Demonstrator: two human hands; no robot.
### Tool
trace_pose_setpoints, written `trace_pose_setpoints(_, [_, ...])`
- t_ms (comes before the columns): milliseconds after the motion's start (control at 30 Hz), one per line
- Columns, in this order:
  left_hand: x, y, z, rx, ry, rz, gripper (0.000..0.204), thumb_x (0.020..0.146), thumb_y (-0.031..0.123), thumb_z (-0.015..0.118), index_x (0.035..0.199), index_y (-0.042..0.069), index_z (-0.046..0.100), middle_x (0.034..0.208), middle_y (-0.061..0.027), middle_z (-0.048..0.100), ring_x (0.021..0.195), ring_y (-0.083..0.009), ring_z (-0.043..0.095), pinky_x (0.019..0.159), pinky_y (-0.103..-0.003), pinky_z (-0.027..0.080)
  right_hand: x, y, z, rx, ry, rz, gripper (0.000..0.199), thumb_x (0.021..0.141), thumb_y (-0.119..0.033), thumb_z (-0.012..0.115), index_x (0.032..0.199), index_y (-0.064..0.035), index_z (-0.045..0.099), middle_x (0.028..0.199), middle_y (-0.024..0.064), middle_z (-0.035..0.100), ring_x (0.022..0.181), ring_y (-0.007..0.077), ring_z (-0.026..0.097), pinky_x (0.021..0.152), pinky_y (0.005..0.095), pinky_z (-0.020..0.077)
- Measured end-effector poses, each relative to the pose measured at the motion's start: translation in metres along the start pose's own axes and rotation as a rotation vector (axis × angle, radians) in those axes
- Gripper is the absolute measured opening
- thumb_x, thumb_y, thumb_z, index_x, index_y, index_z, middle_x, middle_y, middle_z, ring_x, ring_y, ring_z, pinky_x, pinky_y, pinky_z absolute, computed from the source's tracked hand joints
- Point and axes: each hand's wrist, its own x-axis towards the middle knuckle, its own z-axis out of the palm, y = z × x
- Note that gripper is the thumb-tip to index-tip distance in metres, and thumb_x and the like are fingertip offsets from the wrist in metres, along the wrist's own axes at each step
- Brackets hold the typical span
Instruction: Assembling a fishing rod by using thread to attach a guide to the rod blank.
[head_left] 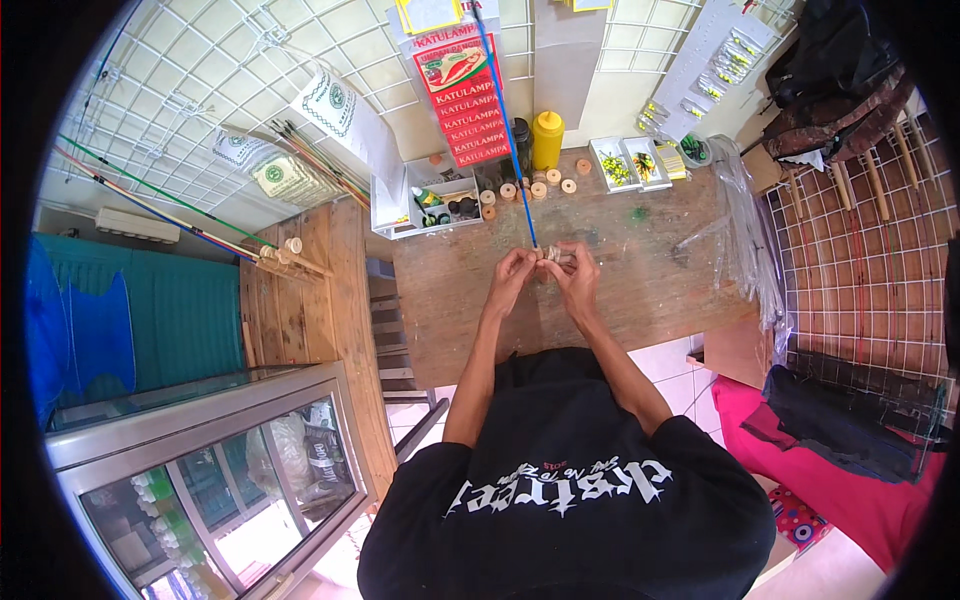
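Note:
Both of my hands meet over the wooden table point(470, 330), at the lower end of a thin blue rod point(515, 150) that looks like a fishing rod. My left hand point(514, 268) has its fingertips pinched at the rod's butt end. My right hand point(580, 272) is closed around a pale wooden spool point(558, 256) just right of the rod. Whether the spool is joined to the rod is too small to tell. From my hands the rod slants up and away toward the wall.
Several small wooden discs point(553, 177) lie by a yellow bottle point(547, 140). White trays of small floats point(615, 165) stand at the back right, a white organizer box point(410, 215) at the back left. Clear plastic sleeves point(745, 235) hang over the right edge. A glass cabinet point(330, 375) stands left.

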Motion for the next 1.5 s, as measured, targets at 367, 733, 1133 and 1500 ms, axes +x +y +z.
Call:
trace_pose_setpoints(367, [0.004,-0.013,0.001,0.05,0.102,0.162,0.017,0.089,0.012,0.066,0.082,0.003,0.053,0.081,0.0023,0.048,0.074,-0.0062,0.046,0.069,-0.021,0.039,0.002,0.002,0.001,0.029,-0.084,-0.035,0.034,0.079,0.002,0.071,0.11,0.0045,0.058,0.106,0.0118,0.062,0.09,0.0165,0.065,0.076,0.0274,0.0554])
trace_pose_setpoints(733, [0.002,-0.006,0.011,0.606,0.272,0.531,0.024,0.085,0.015,0.07,0.072,0.0,0.056,0.075,-0.0023,0.051,0.067,-0.0098,0.048,0.062,-0.023,0.039,0.006,0.015,-0.013,0.086,-0.176,0.025,0.035,0.079,0.0,0.07,0.111,0.0034,0.059,0.106,0.0116,0.065,0.091,0.0153,0.065,0.08,0.029,0.0555])
trace_pose_setpoints(1133, [-0.01,0.0,0.024,0.225,0.281,0.126,0.026,0.089,0.02,0.067,0.071,0.003,0.058,0.072,0.0032,0.052,0.066,-0.0048,0.051,0.052,-0.021,0.039,0.005,0.024,-0.012,0.136,-0.217,-0.029,0.036,0.076,0.0,0.073,0.109,0.0033,0.059,0.106,0.0148,0.065,0.097,0.0199,0.065,0.086,0.0327,0.0533])
trace_pose_setpoints(1500, [-0.001,-0.018,0.009,0.135,0.194,0.206,0.015,0.087,0.012,0.068,0.077,0.005,0.06,0.08,0.0011,0.058,0.073,-0.0061,0.056,0.058,-0.02,0.043,0.001,0.011,-0.018,0.097,-0.281,-0.051,0.035,0.075,-0.002,0.077,0.106,0.0015,0.06,0.108,0.0134,0.063,0.101,0.0216,0.063,0.088,0.0351,0.0538])
